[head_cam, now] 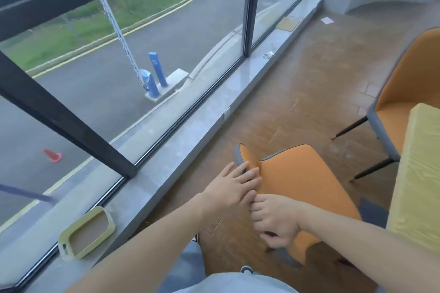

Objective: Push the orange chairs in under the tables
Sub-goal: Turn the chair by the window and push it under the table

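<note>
An orange chair [302, 181] with grey edging stands just below me, its backrest toward me and its seat partly under the table [419, 173] with a yellow cover at the right. My left hand [233, 185] lies on the top edge of the backrest, fingers spread over it. My right hand [273, 219] grips the same backrest edge a little nearer to me, fingers curled around it. A second orange chair [404, 83] stands farther off at the right, pulled out from the table, its dark legs visible.
A long grey window sill [202, 123] and floor-to-ceiling glass run along the left. A yellow-green rectangular tray [85, 235] rests on the sill near me. Brown tiled floor [309, 74] lies between the sill and the chairs. My legs in light trousers [190, 266] are below.
</note>
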